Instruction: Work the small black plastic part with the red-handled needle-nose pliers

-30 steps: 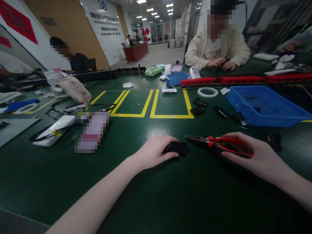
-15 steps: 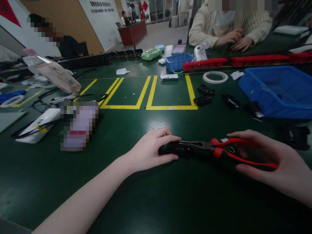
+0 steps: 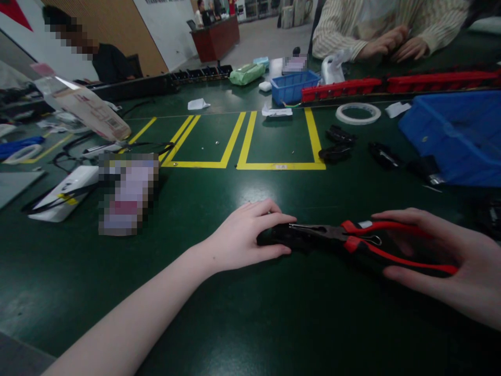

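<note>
My left hand [image 3: 256, 232] is closed on a small black plastic part [image 3: 291, 238] on the green table, thumb on the near side and fingers on the far side. My right hand [image 3: 450, 261] grips the red-and-black handles of long-nose pliers [image 3: 362, 241]. The pliers' narrow jaws point left and lie over the top of the black part, close to my left fingertips. Whether the jaw tips pinch anything is too dark to make out. A wire spring shows between the handles.
Several black parts [image 3: 383, 155] lie before a blue bin [image 3: 457, 138] at the right. A roll of white tape [image 3: 358, 113] is behind them. Yellow tape [image 3: 282, 166] marks the table. At the left lie a phone [image 3: 131, 196] and a white pouch [image 3: 66, 193]. Across the table sits a person [image 3: 387, 39].
The view has shifted slightly, so the far objects sit higher. Both hands keep their hold, and the pliers stay over the black part with little visible movement.
</note>
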Tool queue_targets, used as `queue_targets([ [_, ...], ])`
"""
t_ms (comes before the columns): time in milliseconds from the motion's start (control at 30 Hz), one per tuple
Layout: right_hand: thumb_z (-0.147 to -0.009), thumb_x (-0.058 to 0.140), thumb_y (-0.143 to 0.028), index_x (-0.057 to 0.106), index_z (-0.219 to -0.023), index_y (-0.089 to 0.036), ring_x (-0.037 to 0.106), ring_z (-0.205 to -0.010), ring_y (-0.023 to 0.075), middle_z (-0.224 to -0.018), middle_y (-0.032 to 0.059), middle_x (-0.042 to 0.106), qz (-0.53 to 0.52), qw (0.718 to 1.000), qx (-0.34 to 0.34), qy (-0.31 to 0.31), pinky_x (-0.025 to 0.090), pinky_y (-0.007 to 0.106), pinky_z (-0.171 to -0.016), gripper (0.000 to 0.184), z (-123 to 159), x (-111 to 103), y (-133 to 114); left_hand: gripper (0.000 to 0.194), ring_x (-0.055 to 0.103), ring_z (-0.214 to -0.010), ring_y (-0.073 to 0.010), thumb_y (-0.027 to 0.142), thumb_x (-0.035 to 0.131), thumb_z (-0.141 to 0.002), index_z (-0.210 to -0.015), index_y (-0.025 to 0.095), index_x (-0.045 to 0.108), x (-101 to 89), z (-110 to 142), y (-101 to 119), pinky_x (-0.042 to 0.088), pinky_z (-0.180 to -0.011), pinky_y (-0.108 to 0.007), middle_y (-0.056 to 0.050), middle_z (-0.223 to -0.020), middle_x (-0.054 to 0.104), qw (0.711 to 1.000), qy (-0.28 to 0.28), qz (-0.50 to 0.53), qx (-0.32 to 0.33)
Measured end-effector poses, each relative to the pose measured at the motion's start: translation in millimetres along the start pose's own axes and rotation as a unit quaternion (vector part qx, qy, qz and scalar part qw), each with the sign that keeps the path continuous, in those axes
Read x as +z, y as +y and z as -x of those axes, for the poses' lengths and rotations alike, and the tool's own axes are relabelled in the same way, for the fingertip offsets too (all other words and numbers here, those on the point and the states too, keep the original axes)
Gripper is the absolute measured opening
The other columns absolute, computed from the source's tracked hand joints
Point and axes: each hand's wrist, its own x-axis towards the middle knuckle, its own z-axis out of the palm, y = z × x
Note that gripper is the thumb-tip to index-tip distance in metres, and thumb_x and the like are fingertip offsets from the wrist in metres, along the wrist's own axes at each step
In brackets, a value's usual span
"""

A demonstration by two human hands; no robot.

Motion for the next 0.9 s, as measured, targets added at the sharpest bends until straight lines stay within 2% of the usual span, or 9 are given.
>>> queue_targets([
  [133,-0.064,0.072,-0.060,0.057,-0.117,-0.034,0.070,-0.080,0.0241,-0.106,0.0030,0.070,0.019,0.999,-0.028,-0.004,0.059,0.032,-0.058,0.062,1.2,-1.2,2.3,0.053,0.059,-0.099,-0.0210,0.046,0.067,-0.084,-0.129,0.022,0.053,0.8,0.2,0.4,0.047,-0.082,-0.034,-0.004,-0.112,0.059,1.000,0.008,-0.019,0.003],
  [267,-0.064,0.073,-0.059,0.056,-0.118,-0.033,0.070,-0.083,0.0239,-0.107,0.0031,0.070,0.020,0.999,-0.028,-0.019,0.060,0.034,-0.069,0.061,2.6,-2.5,3.4,0.049,0.059,-0.097,-0.0210,0.050,0.058,-0.091,-0.130,0.020,0.051,4.5,-1.2,4.5,0.049,-0.080,-0.034,-0.005,-0.111,0.059,0.998,0.008,-0.057,0.008],
  [367,-0.065,0.073,-0.058,0.055,-0.118,-0.034,0.071,-0.083,0.0223,-0.107,0.0017,0.070,0.019,0.999,-0.039,-0.017,0.060,0.032,-0.072,0.061,2.3,-2.1,1.5,0.062,0.059,-0.096,-0.0233,0.060,0.060,-0.084,-0.128,0.017,0.050,9.3,-4.3,10.8,0.050,-0.080,-0.037,-0.007,-0.111,0.059,0.994,0.005,-0.113,-0.002],
  [467,-0.068,0.070,-0.061,0.054,-0.119,-0.035,0.071,-0.080,0.0204,-0.105,0.0004,0.071,0.039,0.997,-0.071,-0.001,0.060,0.030,-0.070,0.059,0.3,-1.3,-1.6,0.051,0.060,-0.095,-0.0226,0.055,0.061,-0.086,-0.117,0.015,0.053,12.2,-7.1,15.6,0.051,-0.081,-0.036,-0.006,-0.107,0.059,0.991,0.006,-0.131,-0.022],
  [567,-0.070,0.065,-0.066,0.055,-0.117,-0.034,0.071,-0.074,0.0197,-0.099,0.0005,0.072,0.053,0.992,-0.111,0.024,0.061,0.029,-0.064,0.058,-2.8,-1.7,-4.5,0.039,0.061,-0.093,-0.0214,0.047,0.062,-0.089,-0.108,0.014,0.054,10.6,-7.6,15.9,0.051,-0.081,-0.034,-0.006,-0.103,0.061,0.994,0.006,-0.108,-0.019],
  [733,-0.072,0.061,-0.069,0.054,-0.116,-0.033,0.071,-0.072,0.0183,-0.097,0.0001,0.072,0.089,0.983,-0.153,0.044,0.059,0.026,-0.058,0.057,-3.2,-4.2,-5.5,0.034,0.062,-0.088,-0.0194,0.040,0.062,-0.090,-0.111,0.015,0.051,4.0,-5.3,13.1,0.049,-0.082,-0.033,-0.005,-0.101,0.065,1.000,0.001,-0.023,-0.011],
  [800,-0.073,0.059,-0.071,0.054,-0.117,-0.033,0.071,-0.073,0.0186,-0.098,0.0007,0.071,0.102,0.982,-0.151,0.048,0.060,0.027,-0.061,0.058,-0.6,-4.7,-5.0,0.034,0.062,-0.088,-0.0197,0.039,0.062,-0.091,-0.112,0.015,0.051,2.5,-4.7,13.1,0.048,-0.082,-0.033,-0.005,-0.101,0.066,1.000,-0.004,-0.001,-0.010],
  [900,-0.074,0.052,-0.076,0.054,-0.117,-0.031,0.070,-0.076,0.0199,-0.100,0.0021,0.069,0.110,0.985,-0.113,0.066,0.061,0.033,-0.071,0.062,3.3,-4.3,-3.4,0.035,0.063,-0.089,-0.0197,0.038,0.062,-0.091,-0.114,0.014,0.051,1.6,-4.4,13.8,0.046,-0.084,-0.033,-0.006,-0.104,0.067,1.000,-0.013,0.028,-0.004],
])
